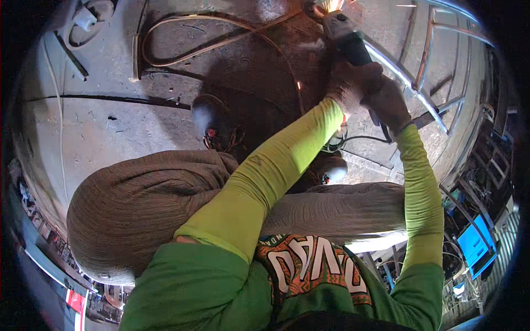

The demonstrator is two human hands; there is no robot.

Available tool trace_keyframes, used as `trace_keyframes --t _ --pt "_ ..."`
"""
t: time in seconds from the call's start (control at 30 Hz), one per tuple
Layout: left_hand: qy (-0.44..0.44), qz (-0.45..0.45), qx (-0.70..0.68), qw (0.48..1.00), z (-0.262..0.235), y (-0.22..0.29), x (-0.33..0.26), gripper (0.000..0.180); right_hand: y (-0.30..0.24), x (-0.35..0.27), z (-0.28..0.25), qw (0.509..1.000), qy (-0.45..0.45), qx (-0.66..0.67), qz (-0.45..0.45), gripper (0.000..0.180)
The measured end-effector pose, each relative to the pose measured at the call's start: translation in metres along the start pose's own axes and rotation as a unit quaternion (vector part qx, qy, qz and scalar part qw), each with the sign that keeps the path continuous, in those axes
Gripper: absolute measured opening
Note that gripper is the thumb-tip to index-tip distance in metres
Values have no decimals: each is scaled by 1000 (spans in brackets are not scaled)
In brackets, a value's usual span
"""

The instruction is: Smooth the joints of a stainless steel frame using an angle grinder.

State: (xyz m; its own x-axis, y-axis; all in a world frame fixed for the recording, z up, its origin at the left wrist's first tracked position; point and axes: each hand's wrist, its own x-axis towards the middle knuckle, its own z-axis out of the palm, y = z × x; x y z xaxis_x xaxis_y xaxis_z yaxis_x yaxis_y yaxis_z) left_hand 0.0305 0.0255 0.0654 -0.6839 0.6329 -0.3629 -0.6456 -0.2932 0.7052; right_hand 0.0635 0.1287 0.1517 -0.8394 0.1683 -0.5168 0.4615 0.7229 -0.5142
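Observation:
Both hands hold an angle grinder (353,47) at the upper right, its head pointing away from me. My left hand (350,85) is wrapped round the black body. Just behind it, my right hand (389,105) closes round the rear of the tool. Orange sparks (333,5) fly from the disc end at the top edge, where the exact contact spot is cut off. A welded frame of metal tubes (413,83) lies on the floor beside the grinder, to its right. A dark power cord (364,138) trails below my hands.
A brown hose or cable (210,18) loops across the concrete floor (132,127) ahead. Dark metal bars (72,55) and a round ring-shaped piece (85,19) lie far left. My shoes (210,118) stand close below. A blue panel (476,243) and metal scrap are at the right.

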Motion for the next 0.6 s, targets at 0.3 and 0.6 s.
trace_keyframes --t 0.3,0.6 --pt "-41 -111 -4 993 12 -5 24 21 9 -7 -3 998 18 60 10 38" --pt "-119 84 -98 984 38 22 14 49 12 -57 -9 892 10 429 140 14"
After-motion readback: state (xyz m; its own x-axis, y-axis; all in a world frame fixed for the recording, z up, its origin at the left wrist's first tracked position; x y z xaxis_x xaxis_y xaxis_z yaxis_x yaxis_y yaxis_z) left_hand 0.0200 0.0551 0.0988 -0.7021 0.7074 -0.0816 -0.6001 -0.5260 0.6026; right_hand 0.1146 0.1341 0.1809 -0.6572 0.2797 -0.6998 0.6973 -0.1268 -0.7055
